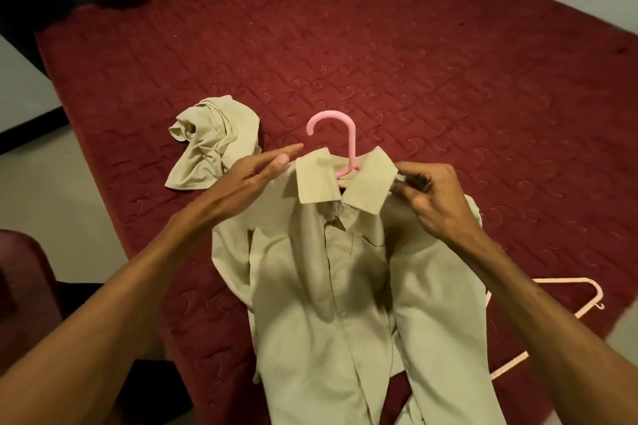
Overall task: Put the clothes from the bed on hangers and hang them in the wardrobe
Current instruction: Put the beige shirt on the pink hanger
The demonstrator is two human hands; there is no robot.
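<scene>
Shirt: we have a pale button-up shirt (345, 286) lying front-up on the bed (448, 62), collar away from us and hem toward us.
Hanger: a pink hanger (353, 145) sits inside the shirt's shoulders, with only its hook showing above the collar.
Left hand (255, 176): our fingers are straight and together, laid at the shirt's shoulder beside the collar and gripping nothing.
Right hand (435, 197): our fingers (407, 183) are curled, pinching cloth at the other shoulder.
Key relation: the hook stands between our hands, pointing away along the shirt's long axis. We judge the free left hand nearer to take it.
Waiting: a crumpled garment (214, 145) lies to the left, and a spare hanger (600, 291) is partly under the shirt.
Wardrobe: out of view.
</scene>
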